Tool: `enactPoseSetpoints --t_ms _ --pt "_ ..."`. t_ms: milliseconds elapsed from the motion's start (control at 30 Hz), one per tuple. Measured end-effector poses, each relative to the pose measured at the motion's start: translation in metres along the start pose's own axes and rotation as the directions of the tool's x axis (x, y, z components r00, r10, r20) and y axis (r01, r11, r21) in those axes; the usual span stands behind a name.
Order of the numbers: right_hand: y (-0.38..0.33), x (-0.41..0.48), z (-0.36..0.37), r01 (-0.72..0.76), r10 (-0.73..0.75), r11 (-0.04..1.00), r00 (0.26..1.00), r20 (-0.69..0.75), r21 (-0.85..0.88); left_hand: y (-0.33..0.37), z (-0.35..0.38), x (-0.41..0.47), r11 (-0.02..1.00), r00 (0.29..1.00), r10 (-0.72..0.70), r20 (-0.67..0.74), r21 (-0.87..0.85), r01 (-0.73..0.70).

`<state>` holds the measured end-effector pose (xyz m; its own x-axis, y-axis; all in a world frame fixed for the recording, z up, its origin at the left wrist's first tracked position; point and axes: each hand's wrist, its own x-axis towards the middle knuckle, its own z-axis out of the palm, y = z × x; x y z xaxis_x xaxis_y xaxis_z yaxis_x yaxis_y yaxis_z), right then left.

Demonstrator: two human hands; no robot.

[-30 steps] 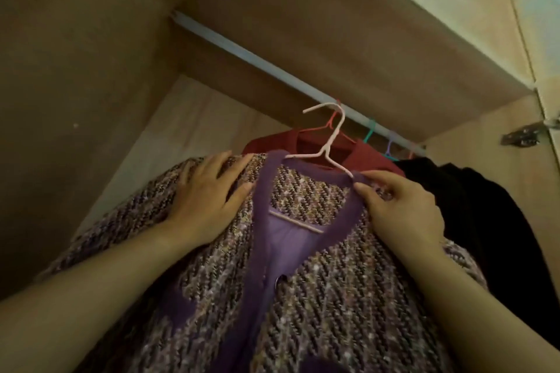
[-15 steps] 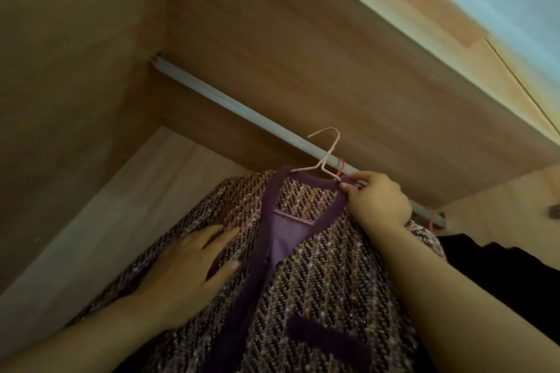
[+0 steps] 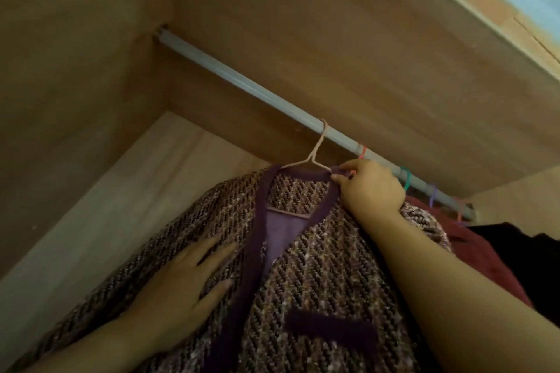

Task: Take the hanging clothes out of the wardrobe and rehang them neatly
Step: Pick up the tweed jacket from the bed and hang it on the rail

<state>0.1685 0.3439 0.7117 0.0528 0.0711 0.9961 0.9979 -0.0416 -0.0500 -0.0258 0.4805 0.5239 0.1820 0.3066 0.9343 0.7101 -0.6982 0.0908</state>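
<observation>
Purple-brown tweed jacket [image 3: 318, 266] with dark purple trim, pale pink hanger [image 3: 315, 157], grey rail [image 3: 242, 85], tan wood wardrobe [image 3: 75, 100], maroon garment [image 3: 485, 257], black garment [image 3: 521, 251].

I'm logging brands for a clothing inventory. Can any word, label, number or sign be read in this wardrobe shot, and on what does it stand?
None: no text can be read anywhere in the head view.
tweed jacket: no tag or label shows at the open neckline or on the purple trim.
pink hanger, rail, wardrobe panels: unmarked.
red garment and black garment: no print or label visible.
</observation>
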Motion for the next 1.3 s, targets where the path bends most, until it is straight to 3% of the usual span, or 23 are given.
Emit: enactPoseSetpoints --t_ms 167,300,433,633,867,1100,1300 --pt "-0.004 -0.051 0.005 0.170 -0.193 0.965 0.976 -0.102 -0.198 0.000 0.008 -0.040 1.000 0.999 -0.017 -0.031 0.016 0.017" --pt "-0.001 -0.134 0.007 0.195 -0.186 0.963 0.981 0.061 -0.187 0.000 0.016 -0.082 0.998 0.998 -0.059 -0.028 0.019 0.060" --pt "0.019 -0.253 0.017 0.248 -0.232 0.962 0.964 0.133 -0.119 0.005 0.024 -0.140 0.999 1.000 0.010 -0.028 0.038 -0.008" --pt "0.048 -0.389 0.000 0.205 -0.167 0.974 0.939 0.301 -0.097 0.024 0.026 -0.234 0.999 1.000 -0.015 -0.014 -0.042 0.014" --pt "0.061 -0.496 -0.041 0.158 -0.140 0.987 0.858 0.493 0.005 0.072 0.044 -0.352 0.980 0.968 -0.118 0.223 -0.129 0.149" --pt "0.069 -0.627 -0.111 -0.059 0.002 0.997 0.703 0.711 0.055 0.123 0.048 -0.462 0.973 0.833 -0.059 0.550 -0.154 0.171" --pt "0.084 -0.737 -0.213 -0.267 0.292 0.946 0.446 0.846 -0.185 0.180 0.041 -0.554 0.953 0.644 0.080 0.761 -0.248 0.174"
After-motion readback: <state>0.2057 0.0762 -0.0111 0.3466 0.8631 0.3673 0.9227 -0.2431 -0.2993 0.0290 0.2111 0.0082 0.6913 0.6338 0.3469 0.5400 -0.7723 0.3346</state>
